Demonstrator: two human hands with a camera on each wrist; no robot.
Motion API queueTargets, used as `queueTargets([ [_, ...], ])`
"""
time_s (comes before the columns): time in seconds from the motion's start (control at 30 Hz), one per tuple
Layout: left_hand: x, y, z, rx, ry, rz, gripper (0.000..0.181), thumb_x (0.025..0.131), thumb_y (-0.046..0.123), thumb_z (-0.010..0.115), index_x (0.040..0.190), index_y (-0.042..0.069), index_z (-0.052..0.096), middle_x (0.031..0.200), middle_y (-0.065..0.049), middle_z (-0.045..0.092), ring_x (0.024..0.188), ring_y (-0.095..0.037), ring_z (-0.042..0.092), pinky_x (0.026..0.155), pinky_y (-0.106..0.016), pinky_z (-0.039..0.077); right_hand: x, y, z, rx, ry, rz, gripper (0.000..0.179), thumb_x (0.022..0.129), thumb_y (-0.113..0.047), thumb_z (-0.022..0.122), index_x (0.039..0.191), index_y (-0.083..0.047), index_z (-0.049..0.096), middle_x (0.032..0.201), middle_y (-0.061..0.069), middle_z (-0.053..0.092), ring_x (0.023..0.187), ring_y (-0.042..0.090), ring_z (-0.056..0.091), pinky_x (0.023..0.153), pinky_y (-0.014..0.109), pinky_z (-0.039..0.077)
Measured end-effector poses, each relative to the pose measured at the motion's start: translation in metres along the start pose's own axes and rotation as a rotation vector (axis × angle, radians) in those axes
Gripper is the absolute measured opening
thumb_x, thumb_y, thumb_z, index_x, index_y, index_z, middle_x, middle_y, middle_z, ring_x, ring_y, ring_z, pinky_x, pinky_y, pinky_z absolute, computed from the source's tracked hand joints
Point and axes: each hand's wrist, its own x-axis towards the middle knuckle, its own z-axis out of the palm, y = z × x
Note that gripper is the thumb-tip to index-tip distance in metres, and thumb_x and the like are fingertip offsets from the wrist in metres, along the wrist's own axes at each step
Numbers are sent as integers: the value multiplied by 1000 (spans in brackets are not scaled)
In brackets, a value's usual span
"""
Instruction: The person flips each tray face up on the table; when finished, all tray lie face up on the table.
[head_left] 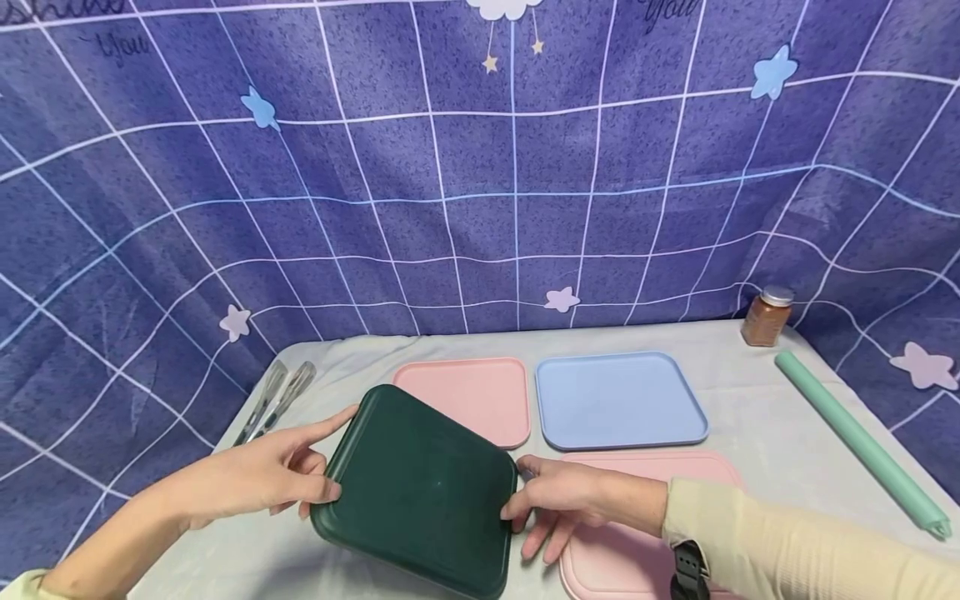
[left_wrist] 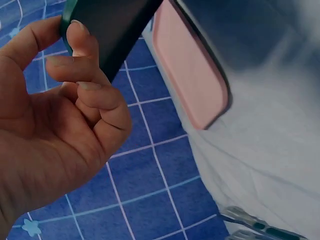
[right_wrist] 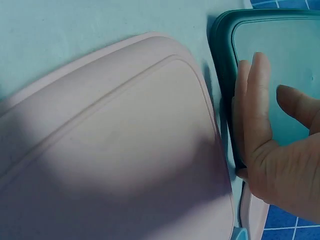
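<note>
A dark green tray [head_left: 420, 492] is tilted above the front of the table between both hands. My left hand [head_left: 277, 471] pinches its left edge, thumb on the near part and forefinger stretched toward the far corner; in the left wrist view the other fingers of that hand [left_wrist: 65, 110] are loosely curled. My right hand [head_left: 562, 496] holds the right edge with the thumb on the face, and its lower fingers hang beside the rim. Beneath the right forearm lies a pink tray [head_left: 622, 558], partly covered by the arm.
Behind the green tray lie another pink tray [head_left: 472, 392] and a blue tray [head_left: 618, 400]. Metal tongs [head_left: 281, 400] are at the left edge. At the right are a brown-filled jar [head_left: 767, 317] and a green roll [head_left: 858, 442]. A purple-blue curtain [head_left: 480, 167] hangs behind.
</note>
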Motion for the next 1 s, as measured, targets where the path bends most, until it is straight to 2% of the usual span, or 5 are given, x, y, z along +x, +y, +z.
queueTargets([
  [0.1, 0, 6, 0, -5, 7, 8, 92, 95, 16, 66, 163, 13, 3, 67, 1, 53, 52, -7, 42, 46, -28, 36, 3, 1, 0, 32, -10, 0, 82, 86, -16, 71, 151, -6, 22, 102, 21, 66, 59, 18, 71, 47, 29, 56],
  [0.37, 1, 20, 4, 32, 49, -6, 94, 94, 18, 68, 163, 12, 4, 67, 2, 49, 58, -11, 52, 48, -27, 31, 7, 2, -4, 32, -25, -7, 88, 85, -17, 72, 155, -8, 19, 104, 21, 66, 61, 18, 71, 48, 31, 57],
  [0.53, 3, 28, 9, 25, 87, -16, 93, 93, 18, 69, 163, 12, 6, 67, 2, 44, 59, -10, 49, 55, -27, 42, 1, -10, -10, -80, 3, 17, 90, 86, -18, 72, 157, -8, 18, 101, 21, 65, 61, 22, 71, 48, 36, 57],
  [0.73, 2, 38, 18, 37, 154, 7, 90, 91, 19, 70, 161, 8, 14, 67, 3, 42, 59, -8, 46, 62, -28, 46, -12, -74, -2, -218, 96, -33, 88, 90, -26, 71, 159, -10, 19, 103, 20, 65, 63, 26, 71, 48, 40, 57],
  [1.0, 3, 55, 40, 189, 336, 54, 76, 88, 24, 74, 153, 6, 38, 65, 6, 44, 54, -3, 36, 50, -26, 35, -21, -159, 25, -321, 116, -138, 82, 95, -44, 63, 158, -11, 22, 106, 18, 69, 76, 36, 75, 57, 45, 60],
])
